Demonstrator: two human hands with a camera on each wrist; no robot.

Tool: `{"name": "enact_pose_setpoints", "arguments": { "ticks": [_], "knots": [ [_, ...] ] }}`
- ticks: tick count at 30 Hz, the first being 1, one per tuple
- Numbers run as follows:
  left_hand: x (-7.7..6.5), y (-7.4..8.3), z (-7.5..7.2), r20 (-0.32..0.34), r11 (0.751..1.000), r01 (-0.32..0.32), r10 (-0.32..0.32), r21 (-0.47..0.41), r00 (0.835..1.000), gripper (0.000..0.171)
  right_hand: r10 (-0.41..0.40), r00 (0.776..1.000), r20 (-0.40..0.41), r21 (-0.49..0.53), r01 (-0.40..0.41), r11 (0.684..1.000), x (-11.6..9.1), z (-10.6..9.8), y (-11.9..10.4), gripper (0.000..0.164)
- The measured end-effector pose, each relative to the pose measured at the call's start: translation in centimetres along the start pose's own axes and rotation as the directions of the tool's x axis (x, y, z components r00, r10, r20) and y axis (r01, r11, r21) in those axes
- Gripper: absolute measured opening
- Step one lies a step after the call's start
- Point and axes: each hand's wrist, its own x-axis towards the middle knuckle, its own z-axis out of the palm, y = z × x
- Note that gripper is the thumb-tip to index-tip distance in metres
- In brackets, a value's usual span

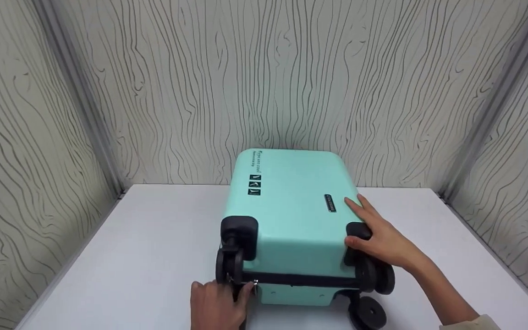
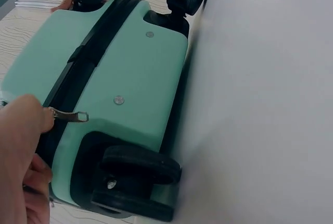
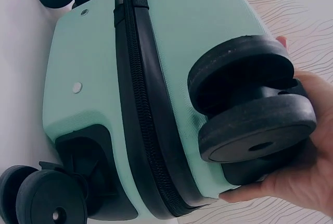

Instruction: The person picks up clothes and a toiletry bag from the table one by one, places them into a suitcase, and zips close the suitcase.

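A mint-green hard-shell suitcase (image 1: pixel 291 201) lies flat with its black-wheeled end facing me. My left hand (image 1: pixel 216 305) is at the left end of its zipper band, beside the left wheel (image 1: pixel 229 263). In the left wrist view, thumb and finger pinch a metal zipper pull (image 2: pixel 70 115) whose free end sticks out. My right hand (image 1: pixel 387 240) rests on the right corner with fingers spread across the top shell and thumb over the black corner guard (image 1: pixel 358 230). In the right wrist view, the zipper teeth (image 3: pixel 139 83) run closed along the black band.
The suitcase lies on a white table (image 1: pixel 154 238). Wood-grain-patterned panels (image 1: pixel 282 82) stand behind it and on both sides, with grey posts at the corners. A lower wheel (image 1: pixel 369 311) juts out at the suitcase's near right.
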Motion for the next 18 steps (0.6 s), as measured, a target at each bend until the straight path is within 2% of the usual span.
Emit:
{"name": "enact_pose_setpoints", "arguments": {
  "ticks": [12,18],
  "knots": [
    [-0.2,0.9,0.0,-0.058,0.997,0.080,-0.080,0.000,0.995,0.060,0.026,1.000,-0.006,0.001,-0.026,1.000,-0.3,0.2,-0.2,0.081],
    [-0.5,1.4,0.0,-0.057,0.997,0.069,-0.067,0.039,0.996,0.057,0.024,1.000,-0.015,0.006,-0.024,1.000,-0.4,0.4,-0.2,0.081]
  ]
}}
